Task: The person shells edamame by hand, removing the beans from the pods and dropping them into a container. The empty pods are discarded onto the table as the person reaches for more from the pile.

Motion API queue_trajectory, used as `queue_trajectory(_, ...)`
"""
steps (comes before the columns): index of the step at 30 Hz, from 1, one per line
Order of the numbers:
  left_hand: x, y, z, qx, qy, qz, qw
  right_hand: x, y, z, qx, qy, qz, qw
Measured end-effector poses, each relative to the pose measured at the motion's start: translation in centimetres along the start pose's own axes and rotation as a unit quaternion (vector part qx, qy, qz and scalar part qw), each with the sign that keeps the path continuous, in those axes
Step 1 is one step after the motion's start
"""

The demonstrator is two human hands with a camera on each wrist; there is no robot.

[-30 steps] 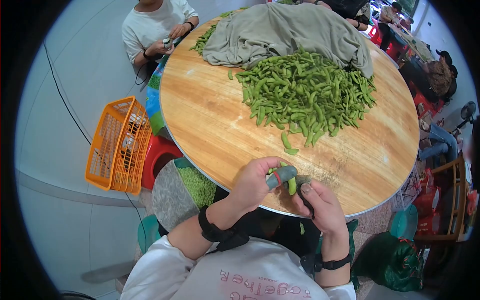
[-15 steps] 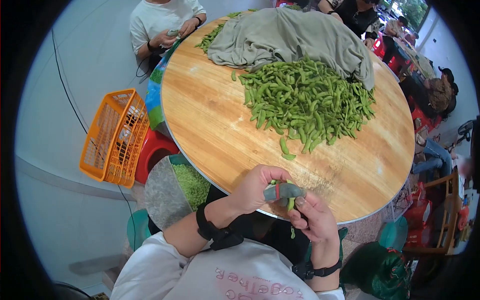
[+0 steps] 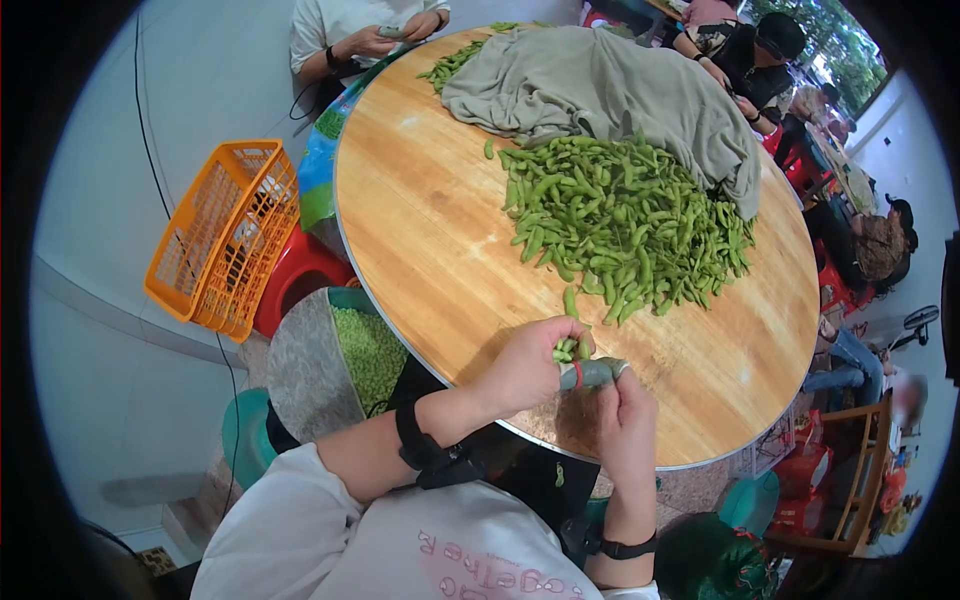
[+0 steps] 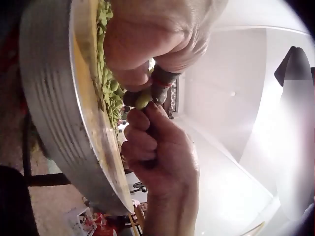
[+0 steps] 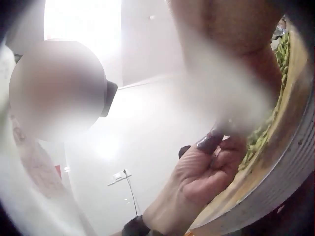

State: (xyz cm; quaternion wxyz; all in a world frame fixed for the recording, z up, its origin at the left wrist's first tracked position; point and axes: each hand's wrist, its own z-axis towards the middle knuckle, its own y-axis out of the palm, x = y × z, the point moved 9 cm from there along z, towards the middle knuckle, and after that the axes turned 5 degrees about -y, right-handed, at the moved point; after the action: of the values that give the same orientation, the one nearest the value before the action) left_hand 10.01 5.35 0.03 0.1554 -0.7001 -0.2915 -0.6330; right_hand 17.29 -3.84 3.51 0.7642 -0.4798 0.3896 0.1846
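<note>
My left hand (image 3: 522,368) holds several shelled green beans (image 3: 567,350) in its curled fingers, over the near edge of the round wooden table (image 3: 430,230). A grey cover (image 3: 592,374) with a red band sits on its thumb. At that thumb's tip, my right hand (image 3: 630,418) meets it with bent fingers. In the left wrist view, an edamame pod (image 4: 142,101) shows between the covered thumb and the right fingertips, which pinch it. The right hand hides most of the pod in the head view. Beyond the hands lies a heap of edamame pods (image 3: 630,220).
A grey-green cloth (image 3: 600,90) covers the heap's far part. Left of the table are a container of shelled beans (image 3: 365,355), a red stool (image 3: 300,275) and an orange crate (image 3: 215,240). People sit at the far side, one in black (image 3: 750,75).
The head view has shifted. The pod seen upright between my hands is now mostly hidden. My right hand has turned and closed in at the left thumb's tip, and the beans in my left hand show more.
</note>
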Motion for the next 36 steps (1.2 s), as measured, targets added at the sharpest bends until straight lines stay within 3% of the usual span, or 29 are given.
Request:
queue_trajectory(2, -0.5, 0.1, 0.5, -0.020, 0.013, 0.021, 0.999, 2.5, 0.9, 0.1, -0.055, 0.128, 0.137, 0.981)
queue_trajectory(3, -0.3, -0.1, 0.5, -0.017, 0.014, 0.021, 1.000, 2.5, 0.7, 0.3, -0.057, 0.126, 0.137, 0.981)
queue_trajectory(5, -0.7, 0.5, 0.4, -0.076, -0.024, -0.070, 0.994, 3.7, 2.1, -0.3, -0.076, 0.246, 0.343, 0.903)
queue_trajectory(9, -2.1, 0.5, 0.8, -0.109, -0.064, -0.186, 0.974, 3.8, 2.7, -0.4, -0.092, 0.268, 0.397, 0.873)
queue_trajectory(11, -3.1, 0.9, 0.6, -0.119, -0.132, -0.299, 0.938, 4.3, 2.5, -0.2, -0.048, 0.266, 0.422, 0.865)
queue_trajectory(12, -3.0, 1.0, 0.6, -0.119, -0.131, -0.300, 0.938, 4.3, 2.9, -0.2, -0.048, 0.266, 0.422, 0.866)
queue_trajectory(14, -3.0, 0.5, 0.5, -0.081, -0.127, -0.315, 0.937, 1.2, 1.4, 1.1, 0.001, 0.039, 0.209, 0.977)
queue_trajectory(15, -3.4, 1.2, 0.4, -0.081, -0.128, -0.316, 0.937, 0.7, 1.7, 1.0, 0.001, 0.040, 0.209, 0.977)
queue_trajectory(16, -3.3, 0.6, 0.5, -0.001, -0.062, -0.190, 0.980, -1.0, 1.0, 0.9, 0.022, -0.019, 0.041, 0.999)
queue_trajectory(17, -2.8, -0.1, 0.5, 0.080, 0.007, -0.059, 0.995, -2.7, 0.9, 0.7, 0.043, -0.078, -0.128, 0.988)
queue_trajectory(18, -1.7, -0.3, 0.5, 0.104, 0.066, -0.022, 0.992, -2.6, 1.4, 0.5, 0.048, -0.048, -0.152, 0.986)
queue_trajectory(19, -1.6, -0.4, 0.3, 0.102, 0.066, -0.021, 0.992, -2.2, 1.4, 0.4, 0.050, -0.046, -0.152, 0.986)
queue_trajectory(21, -2.5, -0.1, 0.1, 0.043, -0.019, -0.065, 0.997, 0.1, 2.2, 0.5, 0.031, 0.005, 0.103, 0.994)
queue_trajectory(22, -2.4, -0.2, -0.1, 0.043, -0.020, -0.065, 0.997, 0.9, 2.2, 0.7, 0.006, 0.039, 0.136, 0.990)
queue_trajectory(23, -1.3, -0.4, -0.4, 0.056, 0.035, 0.019, 0.998, 1.6, 1.9, 0.7, -0.040, 0.083, 0.141, 0.986)
queue_trajectory(24, 0.0, -0.3, -0.9, 0.069, 0.090, 0.101, 0.988, 2.7, 1.0, 0.8, -0.014, 0.127, 0.219, 0.967)
queue_trajectory(25, 0.5, -0.3, -1.1, 0.067, 0.091, 0.102, 0.988, 3.5, 0.5, 0.8, 0.014, 0.169, 0.294, 0.941)
queue_trajectory(29, 2.7, 0.4, -2.3, 0.045, 0.111, 0.176, 0.977, 3.4, 0.5, 0.6, 0.004, 0.205, 0.310, 0.928)
queue_trajectory(31, 3.1, 0.2, -2.4, 0.042, 0.131, 0.198, 0.971, 3.9, 1.1, 0.2, 0.000, 0.193, 0.399, 0.896)
queue_trajectory(32, 3.6, 0.9, -2.5, 0.000, 0.193, 0.240, 0.952, 4.0, 1.3, 0.1, 0.002, 0.193, 0.400, 0.896)
queue_trajectory(33, 4.0, 1.8, -3.1, -0.042, 0.252, 0.280, 0.926, 4.0, 2.1, -0.4, 0.005, 0.216, 0.499, 0.839)
queue_trajectory(34, 4.0, 1.6, -3.3, -0.044, 0.251, 0.280, 0.926, 3.9, 2.9, -0.8, 0.008, 0.235, 0.590, 0.772)
queue_trajectory(35, 4.2, 1.7, -3.6, -0.059, 0.260, 0.277, 0.923, 4.1, 3.1, -1.0, 0.010, 0.235, 0.590, 0.772)
queue_trajectory(36, 4.3, 1.8, -3.8, -0.074, 0.269, 0.275, 0.920, 3.8, 4.3, -1.4, 0.001, 0.260, 0.682, 0.683)
